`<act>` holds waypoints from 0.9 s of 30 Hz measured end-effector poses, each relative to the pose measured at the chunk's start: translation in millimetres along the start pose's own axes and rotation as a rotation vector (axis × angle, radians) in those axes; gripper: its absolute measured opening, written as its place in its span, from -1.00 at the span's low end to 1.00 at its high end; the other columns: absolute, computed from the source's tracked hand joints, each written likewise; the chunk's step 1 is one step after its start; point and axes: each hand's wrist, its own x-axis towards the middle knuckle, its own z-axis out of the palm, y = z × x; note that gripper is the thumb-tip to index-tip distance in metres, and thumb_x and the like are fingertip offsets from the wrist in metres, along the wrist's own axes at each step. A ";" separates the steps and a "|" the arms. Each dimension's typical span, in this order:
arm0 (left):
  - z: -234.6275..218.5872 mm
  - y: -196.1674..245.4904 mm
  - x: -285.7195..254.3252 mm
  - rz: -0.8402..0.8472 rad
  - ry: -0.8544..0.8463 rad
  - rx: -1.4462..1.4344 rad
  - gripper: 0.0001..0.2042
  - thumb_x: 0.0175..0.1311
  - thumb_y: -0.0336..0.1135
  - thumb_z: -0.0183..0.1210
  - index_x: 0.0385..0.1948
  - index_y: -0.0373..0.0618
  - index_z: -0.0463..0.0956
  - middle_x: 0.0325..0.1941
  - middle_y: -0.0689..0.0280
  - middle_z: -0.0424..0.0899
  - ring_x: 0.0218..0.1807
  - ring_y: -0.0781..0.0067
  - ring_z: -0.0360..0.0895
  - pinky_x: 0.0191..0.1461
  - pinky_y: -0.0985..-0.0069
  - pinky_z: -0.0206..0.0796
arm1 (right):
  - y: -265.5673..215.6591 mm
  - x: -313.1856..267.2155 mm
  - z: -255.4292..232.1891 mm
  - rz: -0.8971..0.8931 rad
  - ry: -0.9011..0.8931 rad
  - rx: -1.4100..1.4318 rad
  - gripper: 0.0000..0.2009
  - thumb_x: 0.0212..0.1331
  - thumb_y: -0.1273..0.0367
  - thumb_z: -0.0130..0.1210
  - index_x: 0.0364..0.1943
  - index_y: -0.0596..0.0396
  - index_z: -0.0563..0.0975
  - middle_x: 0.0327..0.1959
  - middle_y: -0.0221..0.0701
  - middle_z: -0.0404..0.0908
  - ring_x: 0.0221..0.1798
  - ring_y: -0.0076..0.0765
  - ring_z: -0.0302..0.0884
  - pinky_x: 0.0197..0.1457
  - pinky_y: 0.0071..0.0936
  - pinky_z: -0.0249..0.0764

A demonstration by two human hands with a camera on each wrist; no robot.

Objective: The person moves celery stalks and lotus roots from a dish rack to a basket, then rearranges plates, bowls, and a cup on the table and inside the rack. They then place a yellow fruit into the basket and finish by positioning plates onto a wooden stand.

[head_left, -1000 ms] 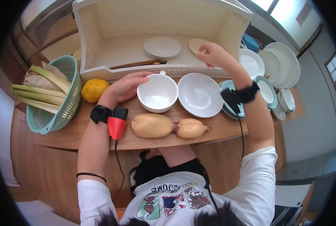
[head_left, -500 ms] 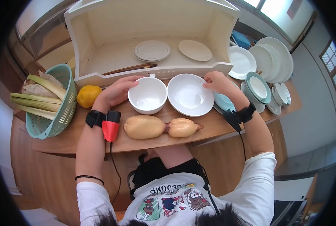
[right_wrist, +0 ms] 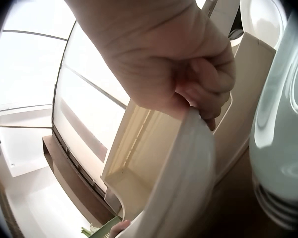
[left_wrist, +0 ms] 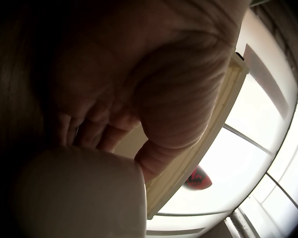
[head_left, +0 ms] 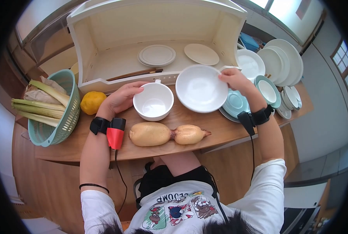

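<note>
My right hand pinches the right rim of a white bowl, which is lifted off the table in the head view. The right wrist view shows the curled fingers of that hand on the edge of the bowl. Beside a white cup, my left hand has its thumb at the cup's upper left rim. In the left wrist view, the thumb and fingers of the left hand go round the side of the cup.
A lotus root lies in front of the cup. Left are a yellow fruit and a green basket of vegetables. Behind stands a cream cabinet with plates and chopsticks. Teal dishes and white plates stand right.
My right hand came down from the cabinet plate to the bowl's rim, and the bowl has risen from the table, baring the teal dishes. The left hand stays at the cup.
</note>
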 end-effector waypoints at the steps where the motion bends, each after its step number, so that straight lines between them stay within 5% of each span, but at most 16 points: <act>1: -0.6 -0.2 -0.2 0.001 0.002 -0.001 -0.52 0.17 -0.26 0.03 0.09 -0.32 0.20 0.07 0.17 0.39 0.11 0.41 0.33 0.21 0.49 0.13 | 2.4 5.5 -3.8 -0.001 -0.002 -0.001 -0.80 0.05 0.31 0.03 -0.52 0.18 0.50 -0.68 -0.54 0.36 -0.66 -0.63 0.20 -0.63 -0.63 0.11; 3: -1.8 -0.8 0.6 0.005 -0.011 0.001 -0.52 0.17 -0.26 0.03 0.09 -0.33 0.20 0.07 0.17 0.39 0.11 0.41 0.33 0.21 0.49 0.12 | 3.7 19.1 -15.0 0.024 0.068 0.302 -0.84 0.09 0.33 0.00 -0.54 0.09 0.46 -0.72 -0.60 0.29 -0.71 -0.71 0.13 -0.70 -0.70 0.00; 8: -2.8 -1.7 1.4 -0.001 -0.023 -0.014 -0.53 0.17 -0.27 0.02 0.09 -0.33 0.20 0.07 0.17 0.39 0.11 0.41 0.33 0.21 0.50 0.12 | 7.8 73.8 -32.0 0.044 0.170 0.490 -0.89 -0.02 0.43 -0.03 -0.55 0.19 0.44 -0.72 -0.42 0.37 -0.74 -0.58 0.25 -0.73 -0.65 0.14; 11: -2.3 -1.1 1.2 0.000 -0.032 -0.026 -0.53 0.17 -0.28 0.02 0.09 -0.34 0.20 0.07 0.17 0.38 0.11 0.41 0.32 0.21 0.50 0.11 | 8.9 103.2 -23.7 0.123 0.313 0.408 -0.89 -0.05 0.45 -0.08 -0.55 0.21 0.45 -0.69 -0.37 0.43 -0.72 -0.54 0.31 -0.71 -0.62 0.21; 14: -2.1 -1.0 1.7 0.002 -0.031 -0.028 -0.53 0.17 -0.29 0.01 0.09 -0.34 0.20 0.07 0.16 0.38 0.11 0.41 0.32 0.21 0.50 0.11 | 19.4 132.4 -21.3 0.267 0.294 0.221 -0.91 0.01 0.43 -0.08 -0.47 0.15 0.42 -0.63 -0.40 0.45 -0.68 -0.58 0.34 -0.65 -0.65 0.25; 27: 0.2 0.7 0.9 -0.005 -0.004 0.001 -0.50 0.14 -0.24 0.06 0.09 -0.31 0.21 0.07 0.18 0.39 0.10 0.42 0.33 0.20 0.50 0.12 | 41.3 162.6 -11.4 0.363 0.181 0.107 -0.89 0.02 0.50 -0.16 -0.47 0.20 0.42 -0.62 -0.32 0.48 -0.67 -0.46 0.38 -0.63 -0.54 0.32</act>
